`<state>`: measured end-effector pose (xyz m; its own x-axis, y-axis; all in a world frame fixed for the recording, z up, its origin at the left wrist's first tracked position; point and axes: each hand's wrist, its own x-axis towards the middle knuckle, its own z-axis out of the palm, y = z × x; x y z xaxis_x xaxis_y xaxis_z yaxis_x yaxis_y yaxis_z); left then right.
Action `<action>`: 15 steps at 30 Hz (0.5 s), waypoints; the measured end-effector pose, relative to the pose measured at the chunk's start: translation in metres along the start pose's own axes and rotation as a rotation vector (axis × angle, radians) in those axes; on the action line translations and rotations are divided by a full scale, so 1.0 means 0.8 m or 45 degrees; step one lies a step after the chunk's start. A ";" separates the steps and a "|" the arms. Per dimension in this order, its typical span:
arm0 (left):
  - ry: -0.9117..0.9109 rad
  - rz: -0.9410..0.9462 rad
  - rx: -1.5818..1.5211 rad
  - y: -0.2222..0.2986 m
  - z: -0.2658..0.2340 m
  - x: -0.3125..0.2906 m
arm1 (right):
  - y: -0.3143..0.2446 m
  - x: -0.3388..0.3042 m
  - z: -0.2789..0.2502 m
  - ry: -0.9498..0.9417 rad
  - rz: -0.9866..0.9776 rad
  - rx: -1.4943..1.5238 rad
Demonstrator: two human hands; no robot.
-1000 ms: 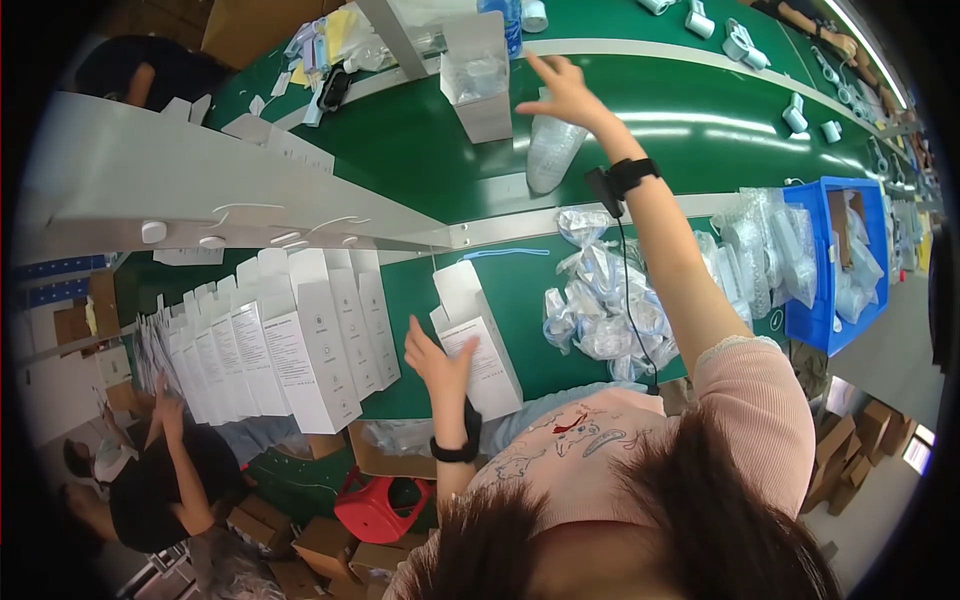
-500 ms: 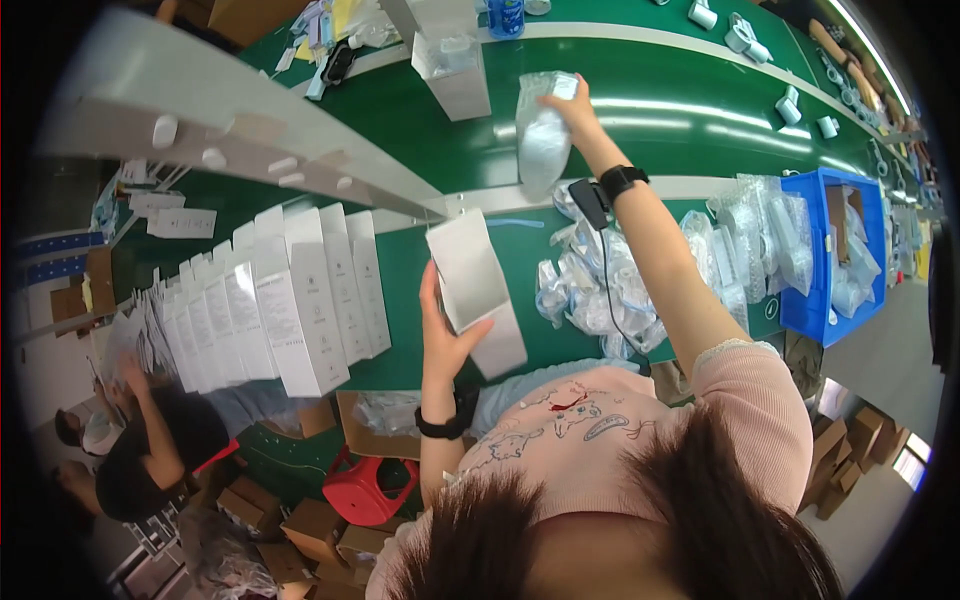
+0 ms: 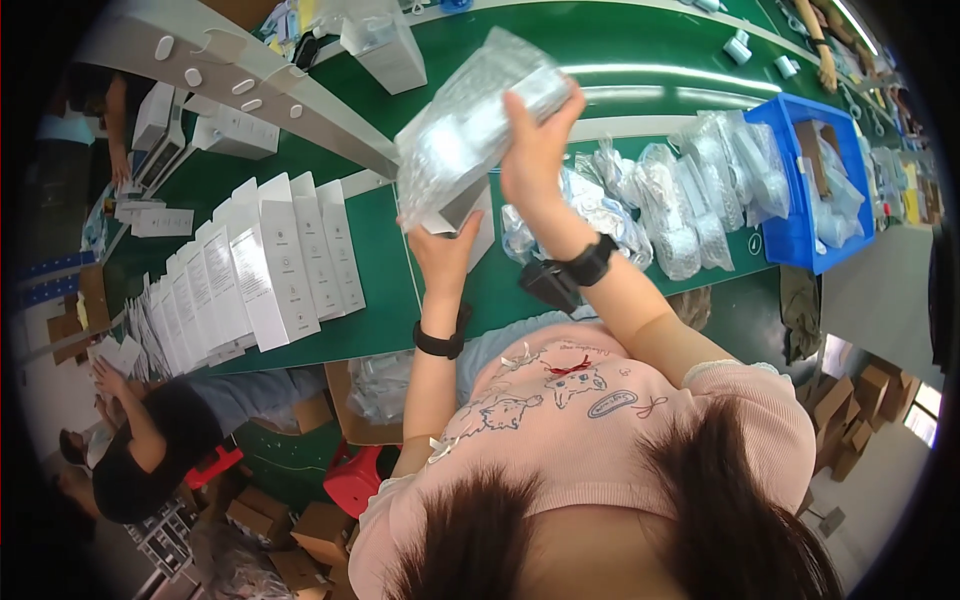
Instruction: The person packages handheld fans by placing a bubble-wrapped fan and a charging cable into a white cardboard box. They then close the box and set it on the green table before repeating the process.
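Note:
My right hand grips a clear bubble-wrap package with a pale, shiny item inside. It is tilted, its lower left end over the mouth of an open white box. That box is in my left hand, whose fingers wrap round its near side; the package covers much of the box. I cannot tell whether the package's end has entered it. To the left, several white printed boxes stand in a row on the green table.
Several bubble-wrapped packages lie to my right, beside a blue bin. A metal post slants across the left. Another white box stands at the back. A person works at far left; a red stool is below.
My right hand has brought the bubble-wrap package from the far side of the table down and left to the white box. My left hand still holds the box.

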<state>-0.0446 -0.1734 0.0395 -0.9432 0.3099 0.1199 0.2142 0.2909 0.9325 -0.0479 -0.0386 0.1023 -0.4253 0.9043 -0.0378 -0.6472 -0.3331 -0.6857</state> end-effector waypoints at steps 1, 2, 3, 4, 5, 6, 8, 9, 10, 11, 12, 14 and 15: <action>0.070 -0.018 0.005 -0.001 0.000 -0.004 | 0.009 -0.014 -0.006 -0.111 -0.279 -0.432; 0.142 -0.034 0.010 -0.001 0.000 -0.007 | 0.015 -0.025 -0.013 -0.220 -0.558 -0.864; 0.135 -0.026 0.009 -0.004 0.003 -0.009 | 0.024 -0.031 -0.024 -0.213 -0.565 -0.860; 0.176 0.058 -0.023 -0.008 0.005 -0.014 | 0.023 -0.041 -0.022 -0.408 -0.786 -0.852; 0.216 0.140 -0.056 -0.011 0.007 -0.019 | 0.020 -0.048 -0.021 -0.604 -1.006 -0.836; 0.256 0.222 -0.090 -0.015 0.009 -0.023 | 0.017 -0.054 -0.022 -0.609 -1.004 -0.835; 0.240 0.138 -0.090 -0.023 0.006 -0.033 | 0.003 -0.061 -0.028 -1.061 -0.994 -1.370; 0.217 0.060 -0.091 -0.024 0.004 -0.037 | -0.007 -0.062 -0.028 -1.286 -0.973 -1.639; 0.195 -0.018 -0.091 -0.025 0.002 -0.039 | -0.010 -0.057 -0.038 -1.290 -0.974 -1.639; 0.203 -0.012 -0.091 -0.032 -0.001 -0.036 | -0.009 -0.044 -0.053 -1.291 -0.857 -1.463; 0.206 0.120 -0.132 -0.043 -0.005 -0.034 | -0.005 -0.029 -0.070 -1.293 -0.736 -1.287; 0.221 0.382 -0.203 -0.061 -0.014 -0.028 | 0.005 0.009 -0.094 -1.157 -0.471 -1.162; 0.233 0.376 -0.199 -0.060 -0.018 -0.027 | 0.012 0.033 -0.106 -1.014 -0.326 -1.217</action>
<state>-0.0387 -0.2073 -0.0028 -0.8795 0.1885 0.4370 0.4555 0.0675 0.8876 -0.0117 0.0049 0.0329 -0.8322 0.3930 0.3911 -0.1957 0.4517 -0.8704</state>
